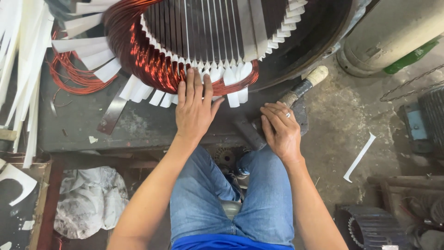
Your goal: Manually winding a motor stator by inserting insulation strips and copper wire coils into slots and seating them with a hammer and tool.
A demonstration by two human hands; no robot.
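Observation:
A large motor stator lies on its side before me, with copper wire windings and white insulation paper strips sticking out of its slots. My left hand lies flat with fingers together, pressing on the copper coil end and the paper strips at the stator's lower rim. My right hand is closed around the head end of a hammer that rests on the dark bench; its taped handle points up and right toward the stator housing.
Loose copper wire and white paper strips lie at the left. A flat metal strip rests on the bench. A crumpled cloth lies on the floor at the left, a paper strip at the right, a ribbed motor housing at the lower right.

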